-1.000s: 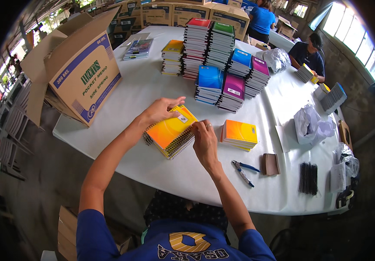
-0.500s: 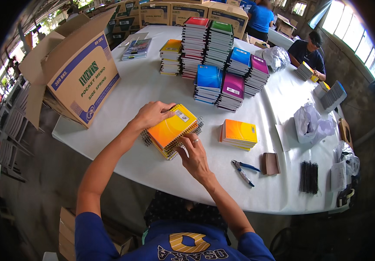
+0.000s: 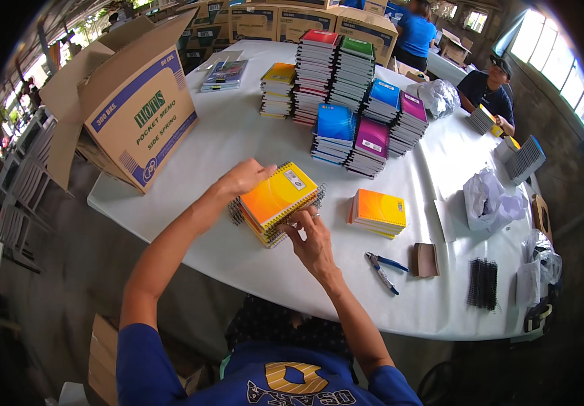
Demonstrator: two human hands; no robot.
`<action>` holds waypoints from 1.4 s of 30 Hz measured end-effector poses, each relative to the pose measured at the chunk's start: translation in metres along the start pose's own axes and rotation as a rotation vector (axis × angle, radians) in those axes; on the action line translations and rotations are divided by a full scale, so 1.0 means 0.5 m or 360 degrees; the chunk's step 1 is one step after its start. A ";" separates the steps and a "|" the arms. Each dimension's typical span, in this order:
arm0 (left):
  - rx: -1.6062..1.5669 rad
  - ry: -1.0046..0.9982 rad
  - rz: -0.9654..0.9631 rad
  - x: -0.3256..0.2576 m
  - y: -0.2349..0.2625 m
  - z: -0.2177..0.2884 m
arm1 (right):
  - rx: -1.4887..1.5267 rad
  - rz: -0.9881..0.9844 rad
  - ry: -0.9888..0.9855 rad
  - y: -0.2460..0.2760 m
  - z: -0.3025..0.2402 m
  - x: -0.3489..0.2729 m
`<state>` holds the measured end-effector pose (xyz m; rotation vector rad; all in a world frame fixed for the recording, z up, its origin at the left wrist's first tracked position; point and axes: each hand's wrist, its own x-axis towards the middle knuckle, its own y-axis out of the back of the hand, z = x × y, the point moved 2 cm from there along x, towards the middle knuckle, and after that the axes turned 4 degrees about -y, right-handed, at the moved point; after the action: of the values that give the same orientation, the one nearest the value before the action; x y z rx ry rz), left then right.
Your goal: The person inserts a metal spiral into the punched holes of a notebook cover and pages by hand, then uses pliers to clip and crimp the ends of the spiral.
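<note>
A small stack of yellow-orange spiral notebooks (image 3: 279, 193) lies on the table in front of me, with loose dark spiral coils (image 3: 236, 211) poking out from under it on both sides. My left hand (image 3: 243, 178) grips the stack's far left edge, its fingertips partly hidden behind the top notebook. At the near right, my right hand (image 3: 313, 243) has its fingers bent together on the coiled edge; what exactly they pinch is too small to make out. Right of my hands sits a second stack of yellow-orange notebooks (image 3: 378, 211).
Cutting pliers (image 3: 382, 273), a brown block-like piece (image 3: 424, 260) and black coils (image 3: 483, 284) lie to the right. Tall piles of coloured notebooks (image 3: 336, 128) stand beyond. A big open carton (image 3: 144, 125) is at left. A co-worker (image 3: 487, 95) sits at the far right.
The view has shifted slightly. My left fingers have drawn back a little toward the top notebook's edge, while my right fingers still work at the coiled edge. The co-worker's head has lifted.
</note>
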<state>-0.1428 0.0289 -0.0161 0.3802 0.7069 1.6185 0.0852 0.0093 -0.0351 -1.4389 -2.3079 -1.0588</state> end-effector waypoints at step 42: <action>-0.0117 -0.0642 0.0610 0.191 -0.487 0.229 | 0.0317 0.0529 -0.1145 0.421 0.418 -0.135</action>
<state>0.0977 0.1586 -0.0983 0.7990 0.2749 1.8424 0.3348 0.1588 -0.1239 -2.2723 -2.3499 -0.2146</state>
